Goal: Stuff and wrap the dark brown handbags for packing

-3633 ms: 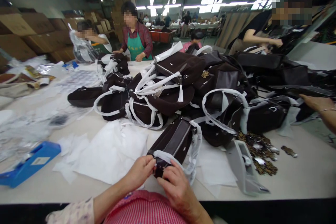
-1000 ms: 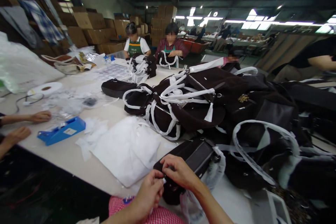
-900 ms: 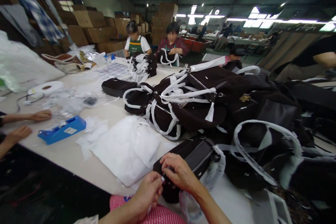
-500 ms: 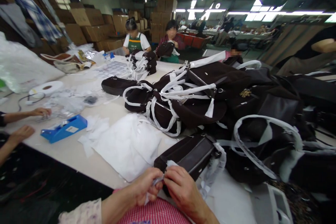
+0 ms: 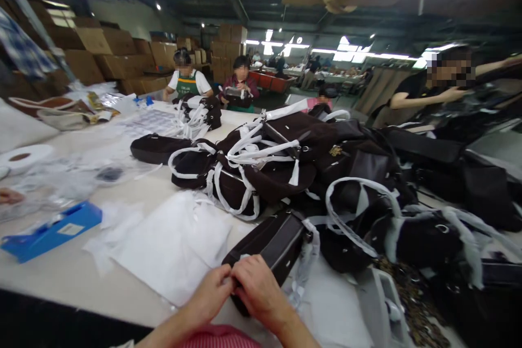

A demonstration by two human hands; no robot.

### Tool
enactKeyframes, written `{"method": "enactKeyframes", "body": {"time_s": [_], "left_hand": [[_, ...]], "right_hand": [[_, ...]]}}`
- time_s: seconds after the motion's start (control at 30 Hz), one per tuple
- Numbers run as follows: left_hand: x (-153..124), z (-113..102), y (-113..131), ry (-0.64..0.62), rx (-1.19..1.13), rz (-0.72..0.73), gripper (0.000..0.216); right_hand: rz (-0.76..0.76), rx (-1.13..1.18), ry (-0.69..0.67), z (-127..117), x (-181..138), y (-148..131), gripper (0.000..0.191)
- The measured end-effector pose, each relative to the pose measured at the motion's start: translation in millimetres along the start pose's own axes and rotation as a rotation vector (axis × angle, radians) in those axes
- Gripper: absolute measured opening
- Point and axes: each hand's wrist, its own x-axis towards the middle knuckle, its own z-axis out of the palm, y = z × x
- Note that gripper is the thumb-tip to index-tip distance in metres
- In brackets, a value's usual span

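A dark brown handbag (image 5: 281, 242) lies on its side right in front of me, with a smooth leather-like panel and a handle wrapped in clear and white film (image 5: 304, 266) at its right end. My left hand (image 5: 212, 291) is closed in a pinch at the bag's near left end; what its fingertips hold is hidden. My right hand (image 5: 261, 285) is curled over that same end, fingers bent against the bag and touching the left fingertips. A bit of white wrapping shows just above the right knuckles. White sheets (image 5: 171, 244) lie left of the bag.
A pile of dark bags (image 5: 277, 168) with white-wrapped handles stands behind. At left are a blue tape dispenser (image 5: 61, 231), a white roll (image 5: 26, 157) and a co-worker's hand (image 5: 10, 196). A grey bin (image 5: 381, 304) sits at right. Several people work beyond.
The view has swung right and tilted up. White wrapping seen in my left fingers before is now hidden, and my hands sit closer together at the bag's end.
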Motion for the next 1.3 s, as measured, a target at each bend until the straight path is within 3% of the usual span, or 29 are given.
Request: {"method": "enactKeyframes", "body": {"time_s": [0.07, 0.13, 0.23, 0.33, 0.5, 0.57, 0.63, 0.73, 0.8, 0.9, 0.97, 1.07, 1.13, 1.2, 1.3], "left_hand": [[1, 2, -7, 0.086, 0.105, 0.116, 0.018], [0, 2, -10, 0.125, 0.167, 0.124, 0.019], [-6, -4, -4, 0.03, 0.272, 0.078, 0.027], [-11, -19, 9, -0.101, 0.417, 0.024, 0.041], [-7, -43, 19, 0.006, 0.591, 0.14, 0.045], [0, -44, 20, -0.085, 0.649, 0.208, 0.065], [6, -42, 25, -0.213, 0.705, 0.232, 0.078], [11, -31, 39, -0.352, 0.772, 0.262, 0.081], [12, -18, 48, -0.402, 0.823, 0.328, 0.084], [15, 12, 51, -0.521, 0.931, 0.487, 0.09], [18, 35, 47, -0.565, 0.996, 0.581, 0.082], [22, 58, 41, -0.429, 1.046, 0.655, 0.058], [25, 59, 44, -0.315, 1.031, 0.652, 0.05], [27, 49, 53, -0.24, 0.922, 0.601, 0.034], [31, 25, 65, -0.201, 0.533, 0.509, 0.017]], "right_hand": [[0.017, -0.068, 0.008, 3, 6, -4, 0.01], [0.013, -0.049, 0.021, 0, 6, -6, 0.013], [0.097, 0.133, 0.143, -12, -14, -2, 0.03], [0.437, 0.368, 0.418, -17, -58, 18, 0.025], [1.192, 0.694, 0.694, 20, -146, 63, 0.06], [1.419, 0.858, 0.728, 47, -166, 68, 0.069], [1.521, 1.098, 0.603, 71, -173, 64, 0.068], [1.415, 1.467, 0.319, 93, -163, 52, 0.066], [1.318, 1.629, 0.286, 96, -150, 46, 0.067], [1.235, 1.773, 0.506, 90, -132, 39, 0.067], [1.191, 1.796, 0.713, 82, -125, 36, 0.063], [1.147, 1.725, 0.933, 65, -119, 29, 0.058], [1.055, 1.678, 1.024, 51, -115, 23, 0.059], [0.851, 1.621, 1.068, 35, -107, 17, 0.063], [0.495, 1.475, 0.941, 7, -87, 4, 0.08]]}}
